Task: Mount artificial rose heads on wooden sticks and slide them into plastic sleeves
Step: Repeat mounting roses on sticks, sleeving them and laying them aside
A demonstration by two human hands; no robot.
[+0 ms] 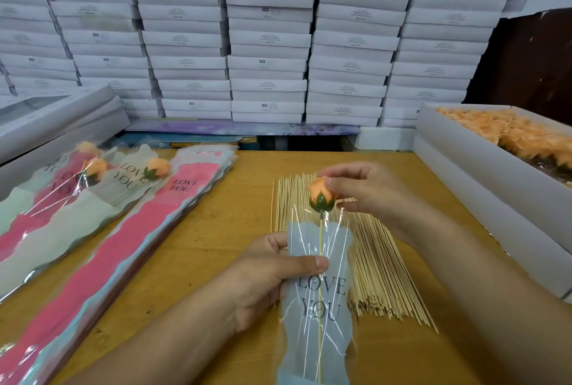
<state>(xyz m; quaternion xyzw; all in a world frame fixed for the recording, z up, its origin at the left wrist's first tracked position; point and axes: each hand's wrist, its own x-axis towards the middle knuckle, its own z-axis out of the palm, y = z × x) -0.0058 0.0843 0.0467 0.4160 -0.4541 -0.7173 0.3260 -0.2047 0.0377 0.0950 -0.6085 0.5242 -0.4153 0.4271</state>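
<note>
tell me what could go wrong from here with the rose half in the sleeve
1. The right hand pinches the rose head; pushing down on it could bend or snap the thin stick.
2. The left hand grips the sleeve around the stick; too tight a grip could stop the stick sliding or crease the film.
3. The sleeve hangs over the loose sticks, which a hand might scatter.
</note>
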